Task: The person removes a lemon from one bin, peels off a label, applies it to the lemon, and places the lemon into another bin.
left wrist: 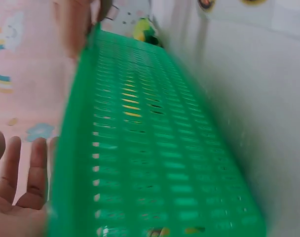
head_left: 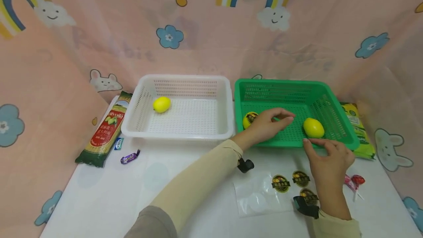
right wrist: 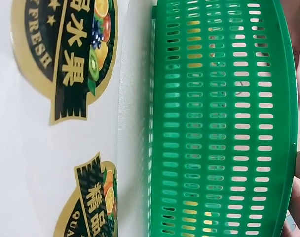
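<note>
1. Basically, head view: left grip (head_left: 269,124) hangs over the green basket (head_left: 281,82), fingers loosely extended, nothing visibly held. Forearm crosses the low front rim, probably the shortest way in.
2. Right grip (head_left: 332,159): thumb and forefinger tips come together at the front rim, near the plain lemon (head_left: 313,127). Could be steadying the basket; can't tell if they pinch the rim or anything small.
3. Plain lemon sits at right inside the green basket; stickered lemon (head_left: 248,120) at left inside it, partly hidden by left grip. Third lemon (head_left: 162,104) is in the white basket (head_left: 185,77), well apart from both grips.
4. Sticker sheet (head_left: 254,203) lies flat on the worktop (head_left: 109,194) in front of the green basket, likely for short reach. Right wrist camera (head_left: 305,206) covers part of the lowest sticker.
5. Around: long packet (head_left: 107,129), purple sweet (head_left: 130,156) at left; green packet (head_left: 365,146), red lollipop (head_left: 358,180) at right. Not obstructing; the arms do that.
6. Left wrist view, blurred: left fingers (left wrist: 37,170) spread, released, beyond the rim. Yellow shows through slots.
7. Right wrist view: slotted wall screens the inside, yellow patches at both ends. Right fingertips cropped at the rim; grasp unconfirmed.
</note>
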`<action>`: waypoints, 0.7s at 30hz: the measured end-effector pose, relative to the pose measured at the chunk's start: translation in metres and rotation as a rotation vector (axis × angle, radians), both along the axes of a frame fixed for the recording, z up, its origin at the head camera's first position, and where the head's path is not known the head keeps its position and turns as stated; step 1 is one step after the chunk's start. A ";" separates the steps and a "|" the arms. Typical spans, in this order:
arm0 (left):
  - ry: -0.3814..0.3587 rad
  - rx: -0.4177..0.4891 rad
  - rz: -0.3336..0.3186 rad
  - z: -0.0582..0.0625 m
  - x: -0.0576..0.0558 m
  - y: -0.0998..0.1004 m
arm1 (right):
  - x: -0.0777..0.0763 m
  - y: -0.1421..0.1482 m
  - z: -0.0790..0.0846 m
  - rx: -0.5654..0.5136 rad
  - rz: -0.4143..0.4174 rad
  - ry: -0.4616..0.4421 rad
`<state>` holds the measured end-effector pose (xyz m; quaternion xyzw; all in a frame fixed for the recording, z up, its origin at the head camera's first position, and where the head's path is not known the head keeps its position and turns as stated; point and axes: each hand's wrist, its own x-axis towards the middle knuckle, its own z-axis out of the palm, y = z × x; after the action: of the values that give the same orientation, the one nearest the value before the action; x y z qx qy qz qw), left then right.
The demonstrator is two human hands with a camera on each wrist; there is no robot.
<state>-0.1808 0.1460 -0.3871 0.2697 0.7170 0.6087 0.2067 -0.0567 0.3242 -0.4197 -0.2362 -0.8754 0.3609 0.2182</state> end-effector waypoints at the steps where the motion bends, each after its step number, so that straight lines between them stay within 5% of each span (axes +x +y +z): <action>1: 0.033 0.003 0.005 0.002 0.004 -0.006 | 0.000 0.000 0.000 -0.002 -0.001 0.001; 8: 0.104 0.025 0.081 0.009 0.036 -0.060 | -0.002 0.000 -0.001 -0.025 -0.011 -0.069; 15: 0.107 0.056 0.253 -0.001 0.064 -0.125 | 0.000 0.004 0.000 -0.050 0.012 -0.133; 21: 0.196 0.133 0.434 -0.010 0.082 -0.178 | -0.001 -0.008 0.004 0.016 0.066 0.008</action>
<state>-0.0989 -0.0319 -0.3974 0.1802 0.7331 0.6556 -0.0179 -0.0580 0.3158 -0.4153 -0.2039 -0.8847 0.3617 0.2118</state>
